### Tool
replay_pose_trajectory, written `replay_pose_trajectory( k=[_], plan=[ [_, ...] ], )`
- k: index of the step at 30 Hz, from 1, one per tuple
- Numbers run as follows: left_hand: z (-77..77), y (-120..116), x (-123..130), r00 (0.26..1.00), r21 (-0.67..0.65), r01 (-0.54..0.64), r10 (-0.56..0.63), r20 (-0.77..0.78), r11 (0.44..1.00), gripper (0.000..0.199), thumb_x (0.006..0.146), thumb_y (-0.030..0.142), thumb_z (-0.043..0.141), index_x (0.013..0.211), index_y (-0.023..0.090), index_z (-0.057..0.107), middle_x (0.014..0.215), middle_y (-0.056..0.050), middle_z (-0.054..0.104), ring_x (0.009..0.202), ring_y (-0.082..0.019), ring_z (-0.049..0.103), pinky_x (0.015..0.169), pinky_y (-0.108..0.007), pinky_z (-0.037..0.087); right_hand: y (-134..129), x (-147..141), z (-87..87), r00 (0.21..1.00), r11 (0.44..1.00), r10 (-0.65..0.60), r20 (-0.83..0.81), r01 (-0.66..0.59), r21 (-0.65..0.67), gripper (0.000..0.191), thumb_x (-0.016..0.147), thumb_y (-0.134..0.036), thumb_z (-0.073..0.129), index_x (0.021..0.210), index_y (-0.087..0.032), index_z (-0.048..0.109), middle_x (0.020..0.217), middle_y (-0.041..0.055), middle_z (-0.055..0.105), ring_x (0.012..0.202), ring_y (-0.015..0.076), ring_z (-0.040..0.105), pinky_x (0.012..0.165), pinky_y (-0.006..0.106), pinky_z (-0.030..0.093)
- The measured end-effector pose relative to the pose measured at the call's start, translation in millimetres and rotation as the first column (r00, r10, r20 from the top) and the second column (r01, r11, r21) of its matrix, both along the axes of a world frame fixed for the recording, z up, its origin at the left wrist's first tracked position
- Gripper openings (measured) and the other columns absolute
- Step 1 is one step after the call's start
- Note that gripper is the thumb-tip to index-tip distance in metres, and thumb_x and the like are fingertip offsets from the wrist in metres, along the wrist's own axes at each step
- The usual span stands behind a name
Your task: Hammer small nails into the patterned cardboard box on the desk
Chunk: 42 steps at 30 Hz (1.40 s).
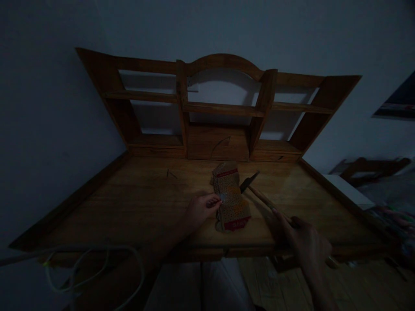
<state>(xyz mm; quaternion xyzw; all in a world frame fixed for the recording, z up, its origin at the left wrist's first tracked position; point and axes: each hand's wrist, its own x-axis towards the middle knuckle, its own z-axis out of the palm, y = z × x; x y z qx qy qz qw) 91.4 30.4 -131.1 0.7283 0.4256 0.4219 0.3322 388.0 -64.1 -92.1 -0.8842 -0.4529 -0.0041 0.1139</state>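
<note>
A stack of brown patterned cardboard point(228, 196) with red bands lies on the wooden desk in front of me. At its left edge is my left hand point(202, 209), thumb and fingertips pinched together; what they hold, if anything, is too small to make out. My right hand point(308, 239) is wrapped round the wooden handle of a hammer point(264, 198). The dark hammer head hangs beside the right edge of the cardboard, tilted. Two thin nails or sticks point(171, 173) lie on the desk to the left, near the back.
A wooden shelf unit point(223, 109) stands along the desk's back edge. Raised wooden borders run down both sides of the desk point(129, 207). A pale cable point(139, 263) loops at the lower left. At the right are a white surface point(350, 190) and a chair back point(376, 166).
</note>
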Motion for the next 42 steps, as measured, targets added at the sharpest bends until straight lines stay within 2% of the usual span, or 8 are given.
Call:
replay_pose_trajectory(
  k=[5, 8, 12, 20, 26, 30, 36, 42],
  plan=[
    [3.6, -2, 0, 0.998, 0.068, -0.053, 0.055, -0.032, 0.996, 0.016, 0.088, 0.034, 0.054, 0.094, 0.023, 0.062, 0.087, 0.001, 0.071, 0.078, -0.012, 0.068, 0.073, -0.022, 0.054, 1, 3, -4.0, 1.0, 1.0, 0.018, -0.001, -0.018, 0.011, 0.075, 0.071, -0.086, 0.033, 0.09, -0.026, 0.074, 0.074, 0.0158, 0.07, 0.072, 0.0354, 0.066, 0.059, 0.038, 0.04],
    [3.2, -1, 1, 0.999, 0.058, -0.035, 0.035, -0.004, 0.998, 0.016, 0.09, 0.034, 0.052, 0.096, 0.023, 0.061, 0.09, 0.001, 0.071, 0.081, -0.013, 0.068, 0.076, -0.023, 0.054, 1, 4, -7.3, 1.0, 1.0, 0.022, 0.011, -0.022, 0.005, 0.075, 0.071, -0.086, 0.032, 0.086, -0.025, 0.074, 0.071, 0.0156, 0.069, 0.07, 0.0346, 0.065, 0.06, 0.039, 0.041],
    [0.1, 0, 0, 0.999, 0.075, -0.027, 0.03, -0.044, 0.997, 0.017, 0.087, 0.037, 0.057, 0.092, 0.023, 0.065, 0.088, 0.001, 0.072, 0.08, -0.013, 0.068, 0.075, -0.023, 0.054, 2, 4, -7.8, 1.0, 1.0, 0.007, -0.003, -0.007, -0.014, 0.075, 0.071, -0.087, 0.03, 0.085, -0.028, 0.074, 0.073, 0.0148, 0.07, 0.076, 0.0358, 0.065, 0.062, 0.039, 0.042],
    [2.2, -4, 0, 0.997, 0.062, -0.018, 0.023, -0.079, 0.998, 0.02, 0.086, 0.041, 0.058, 0.092, 0.024, 0.068, 0.086, 0.001, 0.073, 0.078, -0.014, 0.068, 0.072, -0.022, 0.055, 1, 1, 3.6, 0.998, 0.998, -0.045, -0.047, 0.044, -0.035, 0.076, 0.07, -0.087, 0.032, 0.095, -0.028, 0.074, 0.08, 0.0152, 0.071, 0.082, 0.0372, 0.065, 0.066, 0.041, 0.043],
    [10.4, -7, -2, 0.994, 0.127, -0.027, 0.04, -0.102, 0.992, 0.019, 0.085, 0.038, 0.06, 0.09, 0.023, 0.07, 0.083, 0.001, 0.073, 0.072, -0.013, 0.067, 0.067, -0.021, 0.053, -5, 9, 9.0, 0.997, 0.997, -0.075, -0.032, 0.074, -0.038, 0.07, 0.071, -0.084, 0.037, 0.096, -0.031, 0.073, 0.08, 0.0152, 0.071, 0.083, 0.0376, 0.065, 0.07, 0.043, 0.043],
    [8.0, -7, -1, 0.992, 0.14, -0.013, 0.03, -0.12, 0.99, 0.019, 0.085, 0.037, 0.06, 0.09, 0.023, 0.071, 0.083, 0.0, 0.073, 0.072, -0.013, 0.066, 0.068, -0.021, 0.053, -12, 8, 17.3, 0.997, 0.997, -0.076, -0.033, 0.076, -0.008, 0.068, 0.071, -0.083, 0.038, 0.101, -0.032, 0.072, 0.078, 0.0142, 0.071, 0.084, 0.0382, 0.065, 0.069, 0.042, 0.043],
    [6.5, -7, -2, 0.994, 0.115, -0.019, 0.031, -0.101, 0.993, 0.018, 0.085, 0.037, 0.06, 0.09, 0.023, 0.071, 0.082, 0.0, 0.073, 0.071, -0.013, 0.066, 0.067, -0.021, 0.052, -18, -2, 31.9, 0.999, 0.999, -0.043, 0.012, 0.042, 0.032, 0.067, 0.069, -0.085, 0.039, 0.092, -0.031, 0.073, 0.073, 0.0135, 0.07, 0.077, 0.0376, 0.066, 0.062, 0.04, 0.041],
    [7.4, -8, -4, 0.994, 0.105, -0.027, 0.038, -0.106, 0.994, 0.019, 0.084, 0.039, 0.061, 0.089, 0.024, 0.072, 0.083, 0.0, 0.073, 0.073, -0.014, 0.067, 0.069, -0.023, 0.053, -22, -7, 36.7, 0.997, 0.994, 0.017, 0.075, -0.025, 0.111, 0.063, 0.073, -0.081, 0.041, 0.088, -0.03, 0.073, 0.066, 0.0122, 0.068, 0.068, 0.0347, 0.065, 0.056, 0.037, 0.038]
  ],
)
